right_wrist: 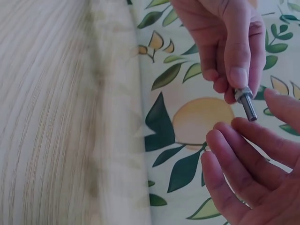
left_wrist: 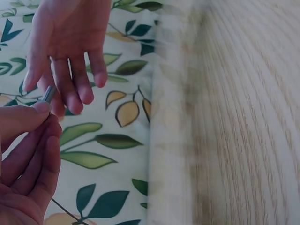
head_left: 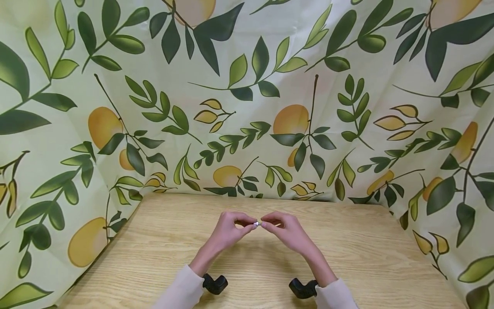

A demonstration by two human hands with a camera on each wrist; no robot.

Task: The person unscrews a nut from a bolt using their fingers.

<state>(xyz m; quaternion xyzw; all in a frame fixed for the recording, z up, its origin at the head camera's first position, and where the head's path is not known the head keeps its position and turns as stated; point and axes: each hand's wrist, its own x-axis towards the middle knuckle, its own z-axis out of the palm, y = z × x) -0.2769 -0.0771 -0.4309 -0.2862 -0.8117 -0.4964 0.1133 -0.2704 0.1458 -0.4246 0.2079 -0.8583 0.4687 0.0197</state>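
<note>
Between the thumb and fingertips of my left hand (head_left: 230, 231) is a small silver bolt (head_left: 257, 223). In the right wrist view a hex nut (right_wrist: 242, 93) sits on it right at the thumb tip, and the bare shaft sticks out beyond. The part inside the grip is hidden. My right hand (head_left: 286, 231) is held close to the shaft's free end, fingers loosely extended and the thumb apart from them. A gap shows between the right thumb and the bolt in the right wrist view. Both hands are raised over the table.
A light wood-grain table (head_left: 173, 240) lies beneath the hands. Behind it and at both sides hangs a cloth (head_left: 247, 141) printed with leaves and orange fruit. Black wrist mounts (head_left: 215, 284) protrude from the pale sleeves (head_left: 181, 288).
</note>
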